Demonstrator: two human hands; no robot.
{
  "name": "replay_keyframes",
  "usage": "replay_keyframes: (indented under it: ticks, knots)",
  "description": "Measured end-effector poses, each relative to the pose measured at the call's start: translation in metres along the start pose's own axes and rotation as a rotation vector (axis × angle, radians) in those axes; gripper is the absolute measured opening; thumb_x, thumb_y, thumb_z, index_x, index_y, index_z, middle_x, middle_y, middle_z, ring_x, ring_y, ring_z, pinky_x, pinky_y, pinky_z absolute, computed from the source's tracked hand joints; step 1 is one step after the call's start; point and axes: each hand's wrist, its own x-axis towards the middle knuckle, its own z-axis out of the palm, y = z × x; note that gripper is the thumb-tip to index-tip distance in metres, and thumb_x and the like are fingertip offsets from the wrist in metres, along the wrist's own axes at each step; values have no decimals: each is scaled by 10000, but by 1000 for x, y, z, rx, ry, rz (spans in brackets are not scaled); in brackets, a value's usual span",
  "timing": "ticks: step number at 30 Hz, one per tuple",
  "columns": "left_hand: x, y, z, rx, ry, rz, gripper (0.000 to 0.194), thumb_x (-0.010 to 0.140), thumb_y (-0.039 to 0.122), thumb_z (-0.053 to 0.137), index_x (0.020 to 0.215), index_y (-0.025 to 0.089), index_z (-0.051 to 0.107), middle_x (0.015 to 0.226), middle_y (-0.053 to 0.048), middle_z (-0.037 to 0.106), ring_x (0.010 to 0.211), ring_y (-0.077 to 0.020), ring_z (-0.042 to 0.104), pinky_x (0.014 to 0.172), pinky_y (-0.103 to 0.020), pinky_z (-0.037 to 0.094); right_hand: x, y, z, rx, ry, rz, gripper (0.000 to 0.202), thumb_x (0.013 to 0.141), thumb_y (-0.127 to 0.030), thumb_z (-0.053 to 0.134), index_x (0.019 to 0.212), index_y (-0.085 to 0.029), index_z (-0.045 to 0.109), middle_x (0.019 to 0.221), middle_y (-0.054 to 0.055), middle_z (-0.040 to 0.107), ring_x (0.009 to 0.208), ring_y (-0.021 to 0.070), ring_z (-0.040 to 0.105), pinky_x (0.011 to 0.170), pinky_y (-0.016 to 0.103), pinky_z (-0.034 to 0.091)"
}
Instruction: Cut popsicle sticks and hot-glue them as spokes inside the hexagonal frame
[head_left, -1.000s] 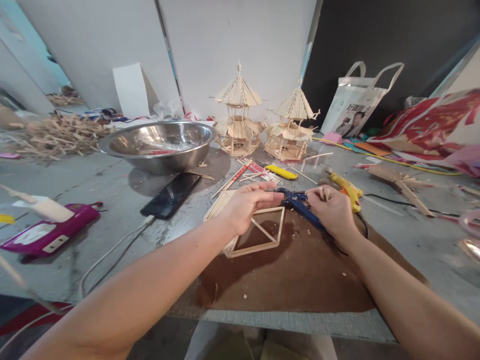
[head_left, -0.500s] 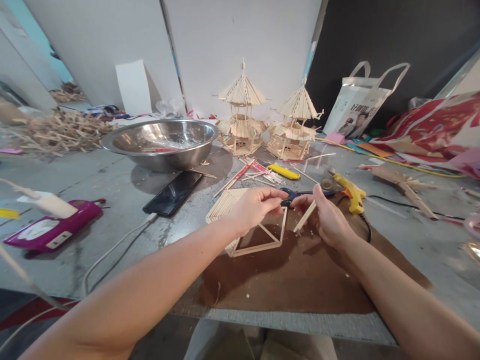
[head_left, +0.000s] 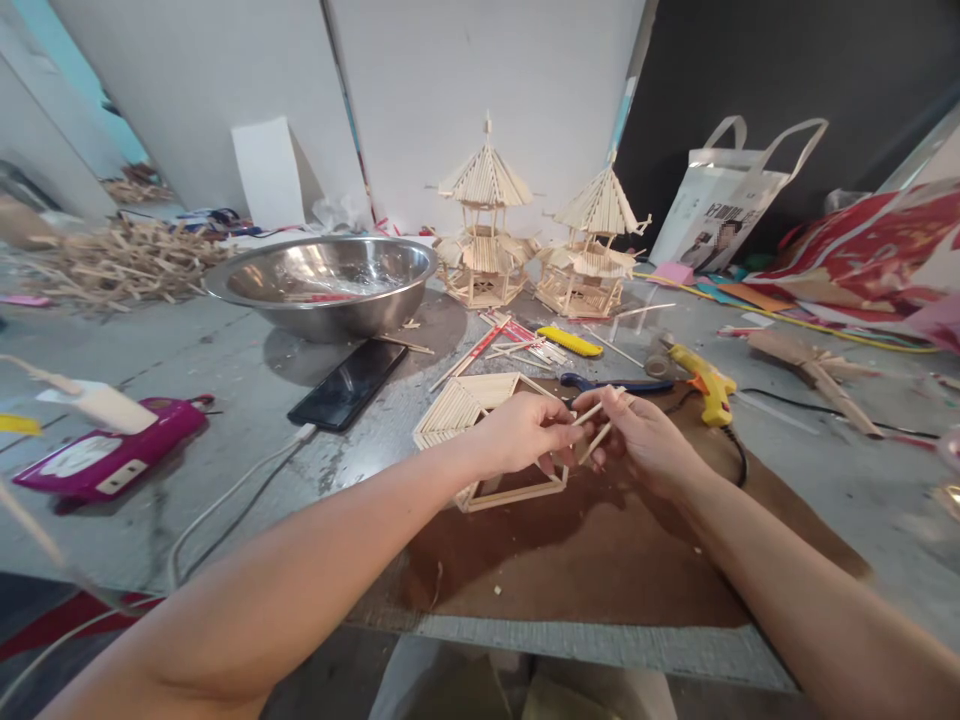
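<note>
Over the right part of a flat stick frame [head_left: 517, 493], my left hand [head_left: 529, 432] is closed on the end of a thin wooden stick [head_left: 589, 413]. Close beside it, my right hand [head_left: 637, 432] grips short wooden sticks [head_left: 597, 441] between thumb and fingers. The frame lies on a brown sheet [head_left: 585, 570]; its left side is filled with rows of sticks, and its right side shows open sections. Part of it is hidden under my left hand. Blue-handled pliers [head_left: 622, 385] lie just behind my hands.
Two stick pagodas [head_left: 486, 240] stand at the back beside a steel bowl [head_left: 322, 290]. A yellow glue gun [head_left: 705, 385] lies on the right, a yellow cutter [head_left: 570, 341] behind the pliers. On the left are a phone [head_left: 349, 384] and a purple power strip [head_left: 112, 455].
My hands have come together. My left hand has moved slightly right and down and now holds a stick end; the sticks in my right hand have shifted left.
</note>
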Motion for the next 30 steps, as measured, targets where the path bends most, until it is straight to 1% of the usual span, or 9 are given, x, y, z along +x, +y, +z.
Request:
replay_keyframes:
  ticks: [2,4,8,11,13,18,21,25,30]
  knots:
    - [-3,4,-6,69,-36,-12,269,731,402,451,804,143,474,659,-15,599,413,-61,494,453,-199,399,2,-1,-5,3,88,-45,334,721,-488,452,808,-177,534,519,-44,488,391,58,435,373,180,363]
    - [-5,5,-13,144,-70,-36,298,731,428,435,842,154,469,668,-12,606,380,-50,460,429,-189,365,5,-2,-10,-52,132,-88,292,720,-460,471,764,-177,528,497,-59,456,374,42,390,356,160,319]
    - [-5,4,-22,353,-115,-14,282,699,415,475,723,142,544,606,11,570,442,-52,429,444,-179,318,5,-1,-11,-314,60,-76,271,727,-425,477,641,-168,479,499,-63,444,374,31,340,362,159,269]
    - [-3,2,-25,516,-113,17,233,657,365,532,695,141,585,563,30,534,489,-59,419,470,-179,300,3,1,-8,-497,-29,-78,274,739,-427,450,648,-170,480,489,-65,423,396,43,337,393,174,272]
    - [-3,3,-26,576,-152,8,205,650,330,543,708,140,597,558,32,534,498,-63,426,482,-182,301,1,2,-7,-596,-67,-114,281,743,-428,439,649,-169,494,489,-57,421,434,60,365,430,187,291]
    - [-4,6,-30,647,-257,-16,176,626,237,567,770,149,616,640,16,598,549,-71,480,514,-170,322,0,0,-9,-798,-42,-125,321,756,-461,384,720,-181,538,447,-58,403,406,81,378,424,202,276]
    - [-3,3,-29,724,-309,-27,168,618,214,567,758,149,633,659,6,621,546,-73,487,508,-166,326,2,0,-10,-909,-44,-144,322,757,-455,383,696,-188,553,455,-48,431,422,90,402,428,203,279]
    - [0,-4,-28,797,-392,2,155,622,223,561,729,158,653,667,0,637,523,-71,480,488,-165,319,3,2,-11,-961,-78,-172,308,754,-438,399,666,-187,556,491,-30,489,472,104,436,444,205,288]
    - [1,-6,-29,822,-433,4,171,634,230,546,741,152,654,659,-7,635,515,-76,480,479,-168,324,4,6,-11,-919,-88,-126,299,732,-446,431,651,-183,546,455,-45,451,415,88,391,417,203,265]
